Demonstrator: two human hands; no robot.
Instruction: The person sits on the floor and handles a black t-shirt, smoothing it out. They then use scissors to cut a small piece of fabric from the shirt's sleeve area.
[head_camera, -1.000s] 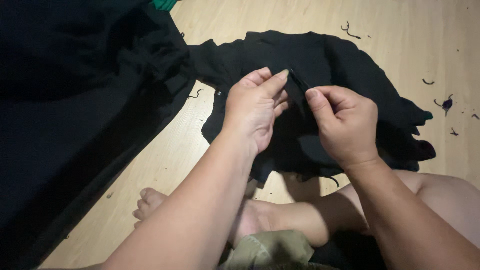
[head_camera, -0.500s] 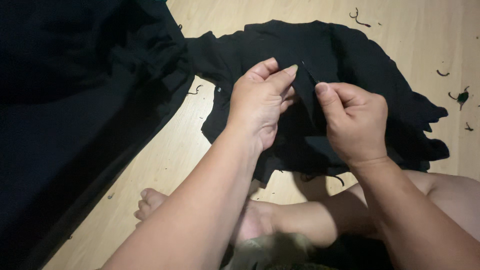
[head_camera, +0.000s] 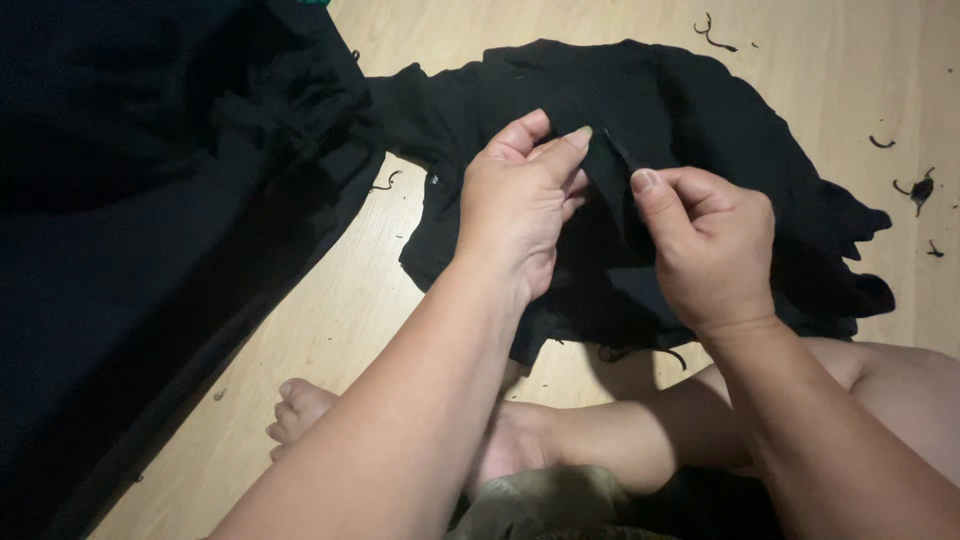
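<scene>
The wooden floor (head_camera: 330, 300) was pale, with a big dark cloth (head_camera: 130, 250) along its left edge. In the middle lay the black garment (head_camera: 700, 110). The left hand (head_camera: 515, 210) and right hand (head_camera: 710, 245) pinched its fold. Thread scraps (head_camera: 915, 185) dotted the bare right side.

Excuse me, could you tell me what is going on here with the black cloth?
A person sits on a wooden floor with both hands on a black cloth. The left hand and right hand pinch a fold of it between their fingers. A larger dark fabric lies to the left, and thread scraps dot the floor.
</scene>
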